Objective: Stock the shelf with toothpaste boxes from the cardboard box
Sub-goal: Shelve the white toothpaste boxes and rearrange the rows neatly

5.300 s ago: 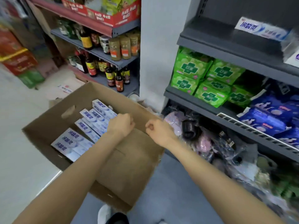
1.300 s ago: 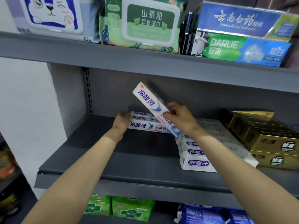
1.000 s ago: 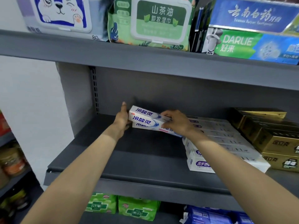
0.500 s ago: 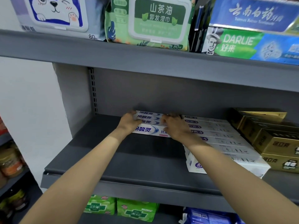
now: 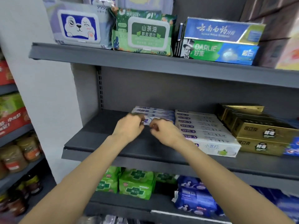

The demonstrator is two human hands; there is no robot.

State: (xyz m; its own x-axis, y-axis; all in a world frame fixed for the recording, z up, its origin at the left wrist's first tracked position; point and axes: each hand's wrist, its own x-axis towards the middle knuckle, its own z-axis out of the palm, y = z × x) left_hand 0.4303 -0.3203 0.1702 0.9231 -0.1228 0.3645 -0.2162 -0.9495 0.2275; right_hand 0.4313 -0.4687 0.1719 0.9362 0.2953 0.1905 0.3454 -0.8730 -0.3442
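Two bare hands met in front of a short stack of white-and-blue toothpaste boxes lying flat on the dark grey metal shelf. The left hand had its fingers curled, knuckles towards the camera, at the left end of the stack's front box; the right hand had its fingers bent in just beside it. Both were blurred, and whether either hand actually gripped a box or merely hovered at its edge could not be told. The stack sat towards the back of the shelf, left of centre, its long sides running left to right.

Directly right of that stack, touching it, lay a stepped row of white toothpaste cartons with purple lettering, the frontmost carton reaching nearly to the shelf's front lip. Further right of the stack stood gold foil-finish boxes, piled two high.

On the shelf above the stack, a pale lilac wet-wipe pack printed with a cartoon dog sat at the left, a green wet-wipe pack with a white flip lid beside it, and a blue toothpaste box rested on a green-and-blue Darlie toothpaste box to the right.

Below the stack's shelf, bright green soft packs and dark blue soft packs filled the next level. Far left of the stack, past a white pillar, brown jars lined a neighbouring rack.
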